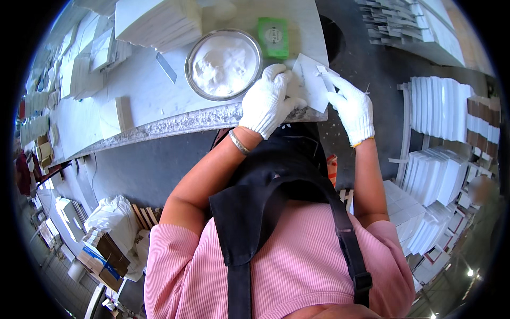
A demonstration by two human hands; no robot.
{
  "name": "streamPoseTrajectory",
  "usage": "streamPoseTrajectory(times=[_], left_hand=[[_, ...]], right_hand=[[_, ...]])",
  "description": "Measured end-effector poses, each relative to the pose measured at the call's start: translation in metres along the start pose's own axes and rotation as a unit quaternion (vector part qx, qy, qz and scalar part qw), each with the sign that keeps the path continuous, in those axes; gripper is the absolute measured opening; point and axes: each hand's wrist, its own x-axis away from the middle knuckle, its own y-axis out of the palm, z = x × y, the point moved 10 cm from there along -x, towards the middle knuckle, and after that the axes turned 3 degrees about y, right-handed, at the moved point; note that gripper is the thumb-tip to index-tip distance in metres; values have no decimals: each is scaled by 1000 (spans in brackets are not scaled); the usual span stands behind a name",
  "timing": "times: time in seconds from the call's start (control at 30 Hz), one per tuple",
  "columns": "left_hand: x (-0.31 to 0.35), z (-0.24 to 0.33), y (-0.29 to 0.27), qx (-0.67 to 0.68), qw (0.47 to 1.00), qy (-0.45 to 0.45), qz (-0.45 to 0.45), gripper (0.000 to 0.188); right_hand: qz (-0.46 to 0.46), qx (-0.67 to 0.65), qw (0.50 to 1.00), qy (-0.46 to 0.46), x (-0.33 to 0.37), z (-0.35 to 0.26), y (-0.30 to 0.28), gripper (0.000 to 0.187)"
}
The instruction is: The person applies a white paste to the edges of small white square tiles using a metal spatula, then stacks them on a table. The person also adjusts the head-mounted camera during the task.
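While both hands (265, 101) (350, 109) grasp white tile (311, 80), paste bowl (223, 65), green packet (273, 37) just beside

So that's one round metal bowl of white paste (223, 64), one green rectangular packet (273, 37), one flat white tile piece (311, 82), and two white-gloved hands (265, 101) (351, 106).

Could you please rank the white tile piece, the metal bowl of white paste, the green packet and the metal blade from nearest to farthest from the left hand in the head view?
From the left hand:
1. White tile piece, under its fingers, to the right.
2. Metal bowl of white paste, just left.
3. Green packet, beyond, at the bench's far edge.
4. Metal blade, left of the bowl.
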Motion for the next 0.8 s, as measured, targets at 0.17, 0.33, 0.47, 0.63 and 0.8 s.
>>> streamPoseTrajectory(times=[0.17,0.33,0.47,0.63,0.8], left_hand=[[1,-5,5,-5,1000,-14,-4,61],[1,-6,2,-12,1000,-23,-9,60],[1,-5,4,-5,1000,-3,-4,60],[-1,0,0,-18,1000,5,-5,60],[2,-6,3,-3,1000,-18,-14,60]], right_hand=[[22,21,999,-43,-8,-16,12,36],[-36,-63,997,10,-6,3,5,38],[-19,31,999,-14,-10,-18,16,40],[-28,-116,990,75,-17,-10,-10,40],[31,68,995,64,-16,29,-37,42]])
